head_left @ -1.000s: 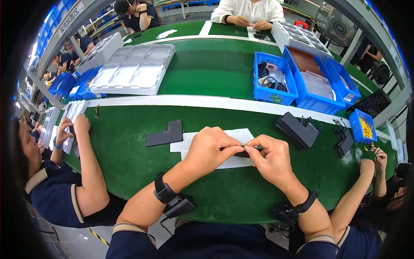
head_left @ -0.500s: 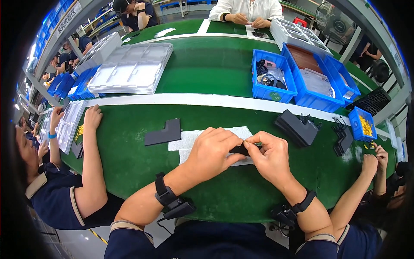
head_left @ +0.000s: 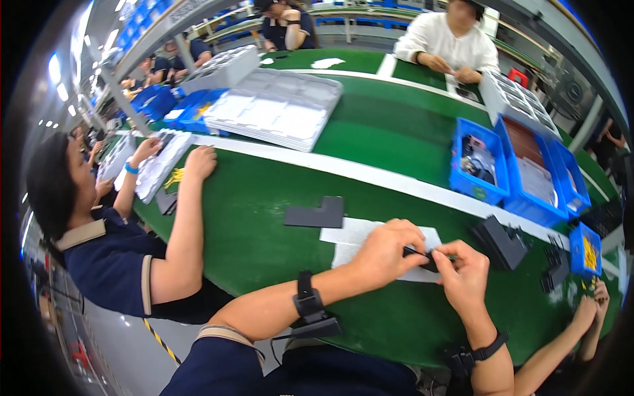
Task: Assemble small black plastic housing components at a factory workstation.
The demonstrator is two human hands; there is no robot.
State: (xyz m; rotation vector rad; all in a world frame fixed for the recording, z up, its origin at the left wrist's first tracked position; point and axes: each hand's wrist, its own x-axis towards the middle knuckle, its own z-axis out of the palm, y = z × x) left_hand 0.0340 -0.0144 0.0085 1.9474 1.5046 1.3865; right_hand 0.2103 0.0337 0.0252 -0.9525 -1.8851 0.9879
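A small black part [head_left: 428, 259] is held between my two hands, over a white cloth [head_left: 346, 253] on the green table. My left hand [head_left: 386, 249] pinches its left end with thumb and fingers. At the other end, my right hand [head_left: 466, 272] grips it with bent fingers and the thumb against it. Fingers cover much of the part, so its exact kind cannot be made out. Just left of the cloth, a flat dark grey L-shaped piece [head_left: 317, 216] lies on the table. To the right of my hands sits a stack of black L-shaped pieces [head_left: 500, 243].
More black pieces [head_left: 555, 268] lie near a blue bin of yellow parts [head_left: 585, 249]. Larger blue bins [head_left: 479, 160] stand beyond a white strip. White trays [head_left: 271, 109] are piled at far left. Co-workers sit left [head_left: 119, 251], right [head_left: 588, 313] and across [head_left: 452, 49].
My view has swung left and tilted, so the table and hands appear farther right and lower. Both hands still hold the black part, and a narrow dark end now shows by the left fingers.
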